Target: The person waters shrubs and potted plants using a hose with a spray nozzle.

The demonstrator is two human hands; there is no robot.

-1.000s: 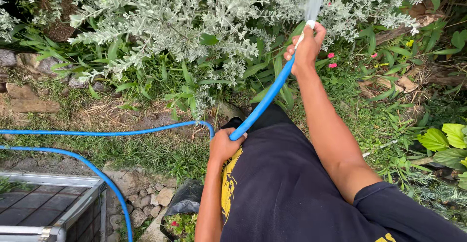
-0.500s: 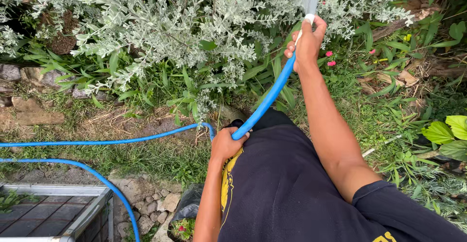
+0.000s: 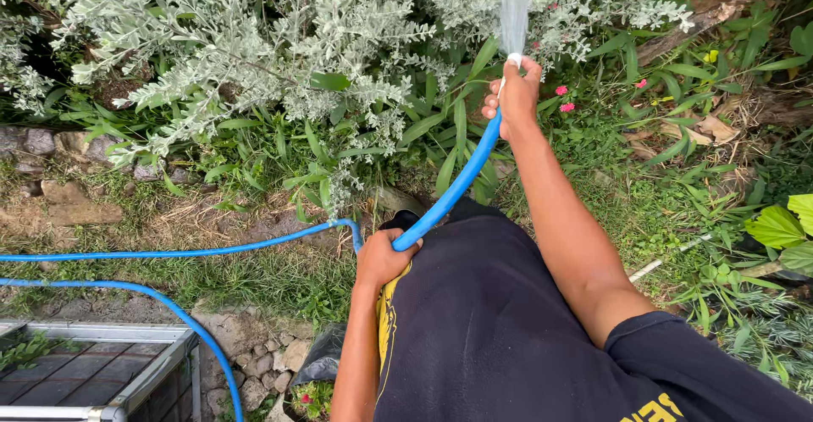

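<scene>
A blue garden hose (image 3: 453,186) runs from my left hand (image 3: 383,257) at my waist up to my right hand (image 3: 517,96), which is stretched out in front of me. Both hands grip the hose. My right hand squeezes its white tip, and a spray of water (image 3: 513,2) shoots upward from it toward a silvery-leaved bush (image 3: 279,41). More of the hose (image 3: 169,254) trails off to the left across the grass and loops back along the ground.
A metal-framed grate (image 3: 93,371) lies at the lower left beside a stone edging (image 3: 254,350). Green strap-leaved plants and small pink flowers (image 3: 563,98) grow under the bush. Broad green leaves (image 3: 783,227) and dry litter sit at the right.
My right hand with the hose tip has shifted slightly left, so the spray now lands nearer the middle of the bush. My left hand keeps its grip at my waist.
</scene>
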